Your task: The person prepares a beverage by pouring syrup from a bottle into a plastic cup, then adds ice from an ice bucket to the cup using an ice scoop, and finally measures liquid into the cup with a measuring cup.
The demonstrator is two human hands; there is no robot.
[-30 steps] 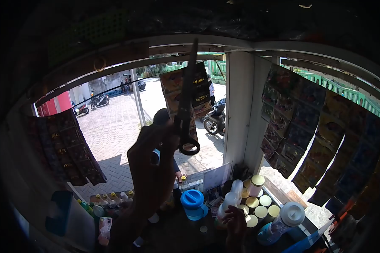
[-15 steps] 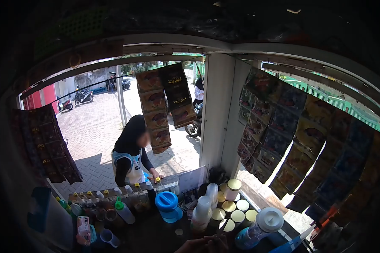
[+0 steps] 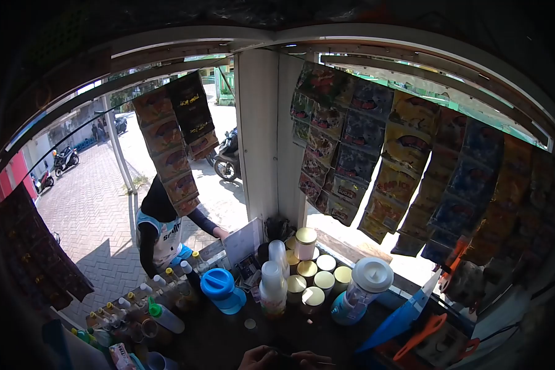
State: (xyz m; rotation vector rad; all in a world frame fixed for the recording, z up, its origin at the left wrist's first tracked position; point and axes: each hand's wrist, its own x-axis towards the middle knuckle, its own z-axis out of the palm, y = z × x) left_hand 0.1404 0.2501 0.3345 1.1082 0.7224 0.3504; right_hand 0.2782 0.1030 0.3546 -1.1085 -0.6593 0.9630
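Note:
Low at the bottom edge, my left hand (image 3: 258, 357) has its fingers curled in, partly cut off by the frame. Just to its right is my right hand (image 3: 312, 359), also with bent fingers. Something dark lies between them, too dim to name, and a thin light sliver sticks out past my right fingers. Beyond the hands stand a blue lidded jug (image 3: 222, 290), stacked clear plastic cups (image 3: 272, 287) and several jars with pale lids (image 3: 313, 297). A large white-lidded container (image 3: 370, 277) is at the right of them.
Bottles with yellow and white caps (image 3: 160, 282) line the left side, with a green-topped squeeze bottle (image 3: 165, 316). Drink sachets (image 3: 407, 148) hang at the right. Orange-handled scissors (image 3: 420, 336) lie low right. A person (image 3: 163, 228) stands outside the counter.
The view has turned right, and more of the right side shows. My hands are lower and farther apart, and the thin stick no longer points upward. The person outside reaches toward the white panel.

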